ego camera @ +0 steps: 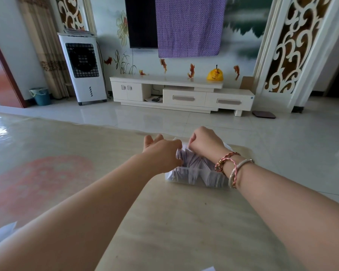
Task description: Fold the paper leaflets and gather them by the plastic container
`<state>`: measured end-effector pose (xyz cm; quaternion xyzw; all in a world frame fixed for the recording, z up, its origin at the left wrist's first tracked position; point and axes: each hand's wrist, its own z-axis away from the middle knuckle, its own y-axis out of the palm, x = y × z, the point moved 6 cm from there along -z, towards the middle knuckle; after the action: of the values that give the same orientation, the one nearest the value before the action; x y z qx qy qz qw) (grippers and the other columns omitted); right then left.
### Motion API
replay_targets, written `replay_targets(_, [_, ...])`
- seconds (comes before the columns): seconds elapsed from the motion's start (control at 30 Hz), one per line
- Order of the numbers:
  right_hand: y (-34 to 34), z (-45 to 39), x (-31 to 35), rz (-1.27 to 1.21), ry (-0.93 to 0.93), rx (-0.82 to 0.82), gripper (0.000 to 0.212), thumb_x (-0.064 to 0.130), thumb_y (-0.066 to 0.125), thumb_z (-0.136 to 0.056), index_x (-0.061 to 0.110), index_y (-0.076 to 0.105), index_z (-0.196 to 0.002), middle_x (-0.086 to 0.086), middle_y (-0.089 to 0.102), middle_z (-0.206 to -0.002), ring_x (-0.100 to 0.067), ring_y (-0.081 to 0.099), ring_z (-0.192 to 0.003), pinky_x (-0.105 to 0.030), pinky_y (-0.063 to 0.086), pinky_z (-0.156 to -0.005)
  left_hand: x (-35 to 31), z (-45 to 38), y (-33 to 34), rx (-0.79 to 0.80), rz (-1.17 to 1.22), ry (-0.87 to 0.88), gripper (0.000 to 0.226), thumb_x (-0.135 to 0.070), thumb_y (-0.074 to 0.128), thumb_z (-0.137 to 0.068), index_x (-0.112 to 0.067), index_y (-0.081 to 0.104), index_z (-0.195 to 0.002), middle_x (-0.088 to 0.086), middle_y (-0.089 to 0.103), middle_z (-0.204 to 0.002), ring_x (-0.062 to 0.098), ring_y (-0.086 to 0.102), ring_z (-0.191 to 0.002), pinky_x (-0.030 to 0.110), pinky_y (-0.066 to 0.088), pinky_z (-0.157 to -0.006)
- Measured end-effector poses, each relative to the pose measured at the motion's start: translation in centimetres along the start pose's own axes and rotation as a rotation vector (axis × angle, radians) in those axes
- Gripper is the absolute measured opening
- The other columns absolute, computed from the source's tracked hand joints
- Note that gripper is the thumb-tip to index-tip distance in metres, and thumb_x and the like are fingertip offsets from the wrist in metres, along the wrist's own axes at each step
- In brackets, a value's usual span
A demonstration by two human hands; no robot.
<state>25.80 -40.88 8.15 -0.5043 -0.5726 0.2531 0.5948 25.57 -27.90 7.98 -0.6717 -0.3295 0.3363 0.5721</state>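
Observation:
A clear plastic container [169, 178] stands at the far middle of the table, packed with several pale folded paper leaflets [196, 169] standing on edge. Both my hands reach into its top. My left hand [162, 151] is at the left end of the leaflets, with some fingers stretched out beyond the container and the rest hidden against the paper. My right hand [205, 142] is curled knuckles-up over the far side of the stack, its fingertips hidden among the leaflets. Bracelets circle my right wrist.
The beige table [184, 222] ends just behind the container. Loose paper lies at its near left edge [2, 231] and another corner of paper at the bottom edge [208, 268]. Beyond are a tiled floor, a white TV cabinet [182, 94] and an air cooler [82, 69].

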Motion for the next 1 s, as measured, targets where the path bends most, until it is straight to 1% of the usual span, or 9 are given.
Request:
replay_targets(0.13, [-0.5,-0.2,-0.9,-0.273,0.002,-0.094,0.02,0.005,0.058,-0.082,0.02,0.056,-0.07,-0.003,0.067,-0.083,-0.021,0.067,-0.08,-0.037,0.056,-0.076,-0.3,0.1,0.1,0.035,-0.03,-0.01,0.034,-0.048,0.043,-0.096,-0.038,0.049,-0.127,-0.012,0.055,-0.084,0.017,0.031,-0.109,0.039,0.02,-0.095])
replay_targets(0.2, [-0.7,-0.2,-1.3,-0.366,0.002,-0.135,0.021,0.003,0.057,-0.083,0.02,0.055,-0.071,-0.005,0.067,-0.085,-0.023,0.068,-0.081,-0.041,0.057,-0.076,-0.5,0.1,0.3,0.036,-0.043,-0.005,0.033,-0.045,0.037,-0.098,-0.038,0.051,-0.127,-0.009,0.058,-0.103,0.02,0.029,-0.112,0.04,0.019,-0.096])
replay_targets(0.27, [-1.1,-0.2,-1.4,-0.437,-0.007,-0.203,0.018,0.003,0.057,-0.084,0.018,0.055,-0.074,-0.007,0.067,-0.087,-0.024,0.068,-0.082,-0.042,0.058,-0.074,-0.8,0.1,0.4,0.011,-0.059,-0.004,0.036,-0.044,0.032,-0.1,-0.037,0.053,-0.127,-0.003,0.051,-0.122,0.025,0.029,-0.119,0.041,0.019,-0.099])
replay_targets(0.33, [-1.7,-0.1,-1.7,-0.507,-0.003,-0.271,0.015,0.005,0.058,-0.085,0.018,0.055,-0.078,-0.006,0.068,-0.087,-0.024,0.069,-0.083,-0.042,0.059,-0.072,-0.8,0.0,0.5,-0.006,-0.024,-0.017,0.04,-0.049,0.03,-0.1,-0.034,0.057,-0.124,-0.003,0.046,-0.13,0.026,0.027,-0.123,0.041,0.017,-0.101])
replay_targets(0.47, [-2.8,0.0,-2.7,-0.531,-0.008,-0.304,0.014,0.009,0.057,-0.086,0.02,0.053,-0.08,-0.006,0.068,-0.088,-0.022,0.069,-0.084,-0.044,0.058,-0.071,-0.8,-0.7,1.0,-0.019,0.091,-0.029,0.046,-0.057,0.031,-0.096,-0.031,0.058,-0.122,-0.007,0.056,-0.119,0.021,0.031,-0.123,0.039,0.017,-0.1])
replay_targets(0.6, [-3.1,0.6,-3.7,-0.524,-0.007,-0.301,0.008,0.008,0.054,-0.088,0.015,0.053,-0.086,-0.008,0.066,-0.092,-0.023,0.07,-0.08,-0.044,0.06,-0.064,-1.2,-1.3,1.9,0.004,0.109,-0.033,0.039,-0.048,0.032,-0.099,-0.029,0.057,-0.121,-0.006,0.064,-0.109,0.019,0.027,-0.123,0.04,0.012,-0.105])
replay_targets(0.7, [-2.7,0.9,-4.4,-0.517,-0.001,-0.281,0.007,0.006,0.055,-0.087,0.013,0.056,-0.089,-0.007,0.066,-0.09,-0.022,0.07,-0.077,-0.043,0.06,-0.063,-1.9,-1.4,2.5,0.02,0.066,-0.017,0.037,-0.04,0.029,-0.1,-0.028,0.064,-0.106,-0.01,0.063,-0.108,0.019,0.023,-0.124,0.042,0.006,-0.107])
replay_targets(0.83, [-2.4,1.1,-5.1,-0.526,0.004,-0.277,0.009,0.008,0.059,-0.084,0.017,0.058,-0.085,0.0,0.068,-0.081,-0.018,0.07,-0.078,-0.044,0.059,-0.064,-2.2,-1.9,2.4,0.025,0.036,-0.024,0.034,-0.036,0.025,-0.099,-0.026,0.054,-0.084,-0.011,0.062,-0.108,0.019,0.021,-0.128,0.045,0.006,-0.108])
replay_targets(1.0, [-3.9,1.3,-5.9,-0.495,0.008,-0.319,0.008,0.01,0.058,-0.084,0.017,0.059,-0.087,-0.002,0.069,-0.08,-0.018,0.069,-0.076,-0.042,0.058,-0.067,-2.7,-2.3,2.2,-0.003,0.205,0.024,0.04,-0.058,0.035,-0.095,-0.037,0.054,-0.123,-0.015,0.063,-0.111,0.013,0.026,-0.123,0.035,0.014,-0.09])
